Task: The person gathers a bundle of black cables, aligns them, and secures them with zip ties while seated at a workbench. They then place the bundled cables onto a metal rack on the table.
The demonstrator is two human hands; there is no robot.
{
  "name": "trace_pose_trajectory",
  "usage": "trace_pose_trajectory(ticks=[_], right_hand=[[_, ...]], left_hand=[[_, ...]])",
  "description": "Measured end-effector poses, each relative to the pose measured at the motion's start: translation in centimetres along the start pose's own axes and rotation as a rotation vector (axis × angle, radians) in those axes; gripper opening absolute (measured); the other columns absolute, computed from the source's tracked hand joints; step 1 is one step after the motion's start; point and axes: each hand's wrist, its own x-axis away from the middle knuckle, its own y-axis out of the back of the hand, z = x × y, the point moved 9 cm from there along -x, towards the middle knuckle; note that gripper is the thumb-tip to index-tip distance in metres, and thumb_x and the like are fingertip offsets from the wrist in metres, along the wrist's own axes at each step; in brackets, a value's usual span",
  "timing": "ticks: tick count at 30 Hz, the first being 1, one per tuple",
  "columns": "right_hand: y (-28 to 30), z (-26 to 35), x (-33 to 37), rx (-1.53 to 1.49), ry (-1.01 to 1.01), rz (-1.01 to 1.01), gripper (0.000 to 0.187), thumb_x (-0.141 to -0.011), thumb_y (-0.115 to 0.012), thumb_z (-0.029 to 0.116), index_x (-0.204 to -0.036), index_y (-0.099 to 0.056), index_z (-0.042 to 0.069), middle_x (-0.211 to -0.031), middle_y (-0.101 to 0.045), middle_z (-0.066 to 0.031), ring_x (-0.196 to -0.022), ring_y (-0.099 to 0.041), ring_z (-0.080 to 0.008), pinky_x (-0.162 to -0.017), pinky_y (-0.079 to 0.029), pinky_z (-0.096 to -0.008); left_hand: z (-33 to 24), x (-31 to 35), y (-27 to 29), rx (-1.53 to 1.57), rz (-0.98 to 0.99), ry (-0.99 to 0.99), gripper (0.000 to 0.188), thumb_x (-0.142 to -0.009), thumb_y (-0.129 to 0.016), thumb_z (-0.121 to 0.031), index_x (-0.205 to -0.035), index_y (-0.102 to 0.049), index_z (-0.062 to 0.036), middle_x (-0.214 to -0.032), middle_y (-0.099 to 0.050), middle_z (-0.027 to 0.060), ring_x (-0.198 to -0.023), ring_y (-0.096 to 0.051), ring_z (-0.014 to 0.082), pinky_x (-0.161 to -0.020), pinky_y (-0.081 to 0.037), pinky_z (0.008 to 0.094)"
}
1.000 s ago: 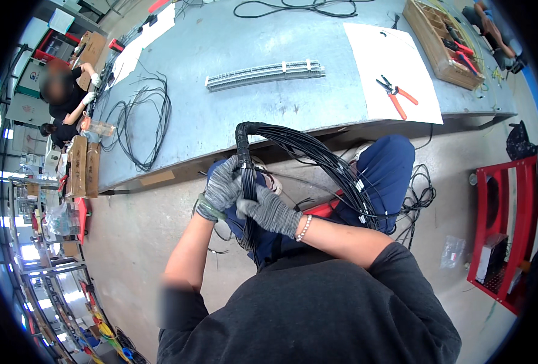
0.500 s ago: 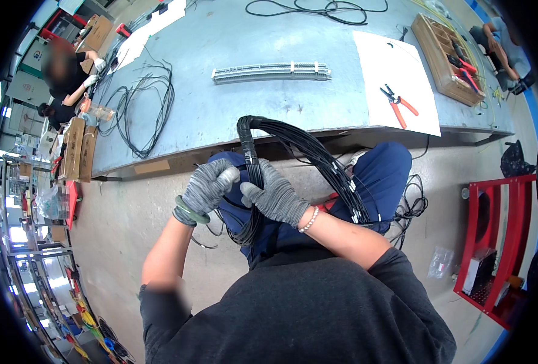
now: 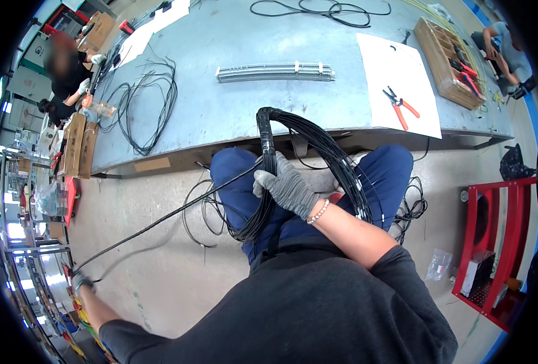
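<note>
A thick bundle of black wires (image 3: 323, 142) arches over my lap, one stretch wrapped in black tape (image 3: 265, 128). Just below the tape, my right hand (image 3: 287, 186), in a grey knit glove, is closed round the bundle. Far out to the left reaches my left hand (image 3: 83, 281), also gloved, gripping the far part of a single black cable (image 3: 175, 212). Pulled nearly straight, this cable runs from the bundle beside my right hand. The left fingers are small and partly hidden. Looser wires (image 3: 254, 224) hang over my thighs.
On the metal workbench (image 3: 238, 115) lie a slotted grey strip (image 3: 275, 73), red-handled wire strippers (image 3: 400, 109) on white paper, a wooden tool box (image 3: 448, 64) and coiled wires (image 3: 172, 91). A red cart (image 3: 493, 242) stands right. Co-workers sit far left and far right.
My left hand has left the bundle and swung far left, drawing one cable out straight. My right hand keeps its grip, and the bundle has shifted slightly right.
</note>
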Motion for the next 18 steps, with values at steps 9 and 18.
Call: trace_pose_trajectory(ticks=[9,18], right_hand=[[-2.2,-1.2,-0.4,-0.026,-0.029,0.039,0.022,-0.09,-0.053,0.006,-0.106,-0.037,0.001,-0.068,-0.055,-0.0056,-0.059,-0.055,-0.0126,-0.057,-0.049,-0.0286],[-2.6,-1.9,-0.4,-0.092,-0.08,0.041,0.024,-0.089,-0.055,0.004,-0.106,-0.039,0.004,-0.072,-0.055,-0.0059,-0.062,-0.056,-0.0138,-0.057,-0.049,-0.0287]], left_hand=[[6.1,6.4,16.9,-0.255,-1.084,-0.354,0.042,-0.091,-0.048,-0.043,-0.099,-0.067,-0.0067,-0.105,-0.068,0.0108,-0.093,-0.064,0.0288,-0.076,-0.05,0.0401],[-30.3,39.0,-5.1,0.232,0.533,-1.185,0.051,-0.083,-0.069,-0.028,-0.125,-0.054,-0.0042,-0.124,-0.059,0.015,-0.115,-0.056,0.03,-0.099,-0.044,0.0376]])
